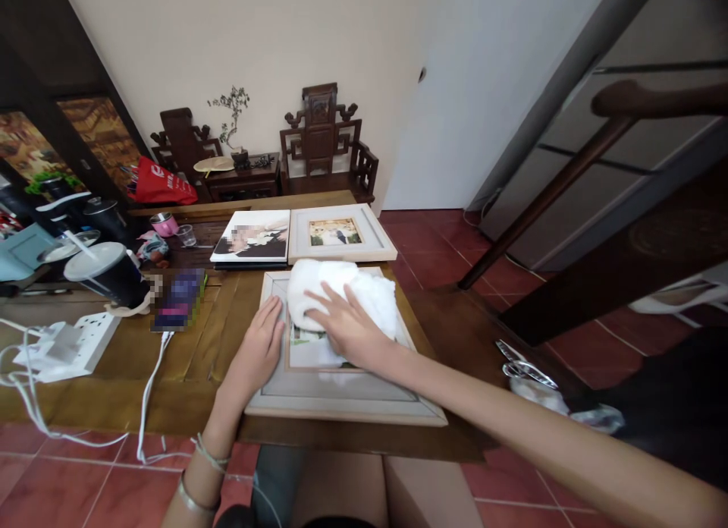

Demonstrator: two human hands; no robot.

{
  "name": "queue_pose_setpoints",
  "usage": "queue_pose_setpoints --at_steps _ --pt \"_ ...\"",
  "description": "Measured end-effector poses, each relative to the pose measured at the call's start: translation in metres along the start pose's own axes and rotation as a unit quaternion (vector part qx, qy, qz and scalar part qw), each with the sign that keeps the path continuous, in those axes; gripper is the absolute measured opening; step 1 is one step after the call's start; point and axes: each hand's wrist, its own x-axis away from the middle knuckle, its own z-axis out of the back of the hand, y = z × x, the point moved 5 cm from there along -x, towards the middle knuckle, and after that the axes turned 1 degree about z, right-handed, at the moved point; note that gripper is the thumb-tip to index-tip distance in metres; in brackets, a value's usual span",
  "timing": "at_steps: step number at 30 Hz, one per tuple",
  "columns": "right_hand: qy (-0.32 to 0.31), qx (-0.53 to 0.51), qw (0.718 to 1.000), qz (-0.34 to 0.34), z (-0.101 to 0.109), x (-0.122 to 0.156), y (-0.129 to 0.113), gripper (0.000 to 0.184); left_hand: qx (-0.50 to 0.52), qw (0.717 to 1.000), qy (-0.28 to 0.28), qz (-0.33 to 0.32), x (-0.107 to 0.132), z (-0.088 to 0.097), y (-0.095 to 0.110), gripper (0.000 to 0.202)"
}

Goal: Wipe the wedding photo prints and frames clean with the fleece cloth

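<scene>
A pale wooden picture frame (pixel 341 403) lies flat on the low wooden table (pixel 187 361) in front of me. My left hand (pixel 258 350) rests flat on the frame's left border, fingers stretched out. My right hand (pixel 346 327) presses a white towel (pixel 364 289) onto the frame's glass, fingers spread over the cloth. The towel covers the upper part of the picture.
Behind lie a second framed photo (pixel 338 234) and a photo print (pixel 253 236). To the left are a lidded dark cup (pixel 108 274), a phone (pixel 179 300) on a cable, a white power strip (pixel 73 346) and small cups. Carved chairs stand by the wall. A dark railing rises at right.
</scene>
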Motion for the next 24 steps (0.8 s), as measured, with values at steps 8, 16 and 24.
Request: queue_pose_setpoints --at_steps 8,16,24 --pt "-0.038 0.001 0.997 0.066 0.0 -0.019 -0.038 0.051 0.065 0.997 0.051 0.008 0.005 0.014 0.007 0.056" --pt "-0.192 -0.13 0.969 0.087 0.026 0.078 -0.053 0.055 0.028 0.998 0.022 0.047 0.001 0.006 0.0 0.05" --pt "-0.161 -0.129 0.974 0.094 0.009 0.072 -0.073 0.046 -0.022 0.998 0.042 0.033 -0.001 0.0 -0.007 0.044"
